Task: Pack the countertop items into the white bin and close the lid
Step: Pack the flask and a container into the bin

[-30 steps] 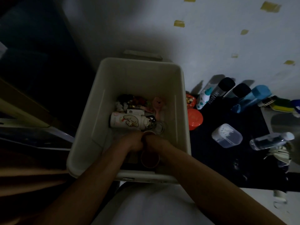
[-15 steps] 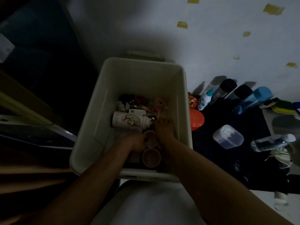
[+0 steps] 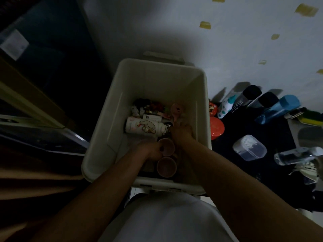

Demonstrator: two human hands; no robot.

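The white bin stands open below me with both my hands reaching down into it. On its floor lie a white cartoon-print bottle, a pink character toy and a heap of small trinkets. Two pink cups stand upright near the front wall, the farther cup and the nearer cup. My left hand grips the farther cup at its rim. My right hand rests among the items just right of the bottle; its fingers are too dark to make out.
On the dark countertop to the right stand a polka-dot bottle, two black-capped bottles, a blue bottle, a red round lid, a clear lidded box and a lying clear bottle. The bin's lid edge shows behind it.
My hands were together over a cup near the front. They have since parted: the right hand moved deeper beside the bottle, and the left now holds the farther of two cups.
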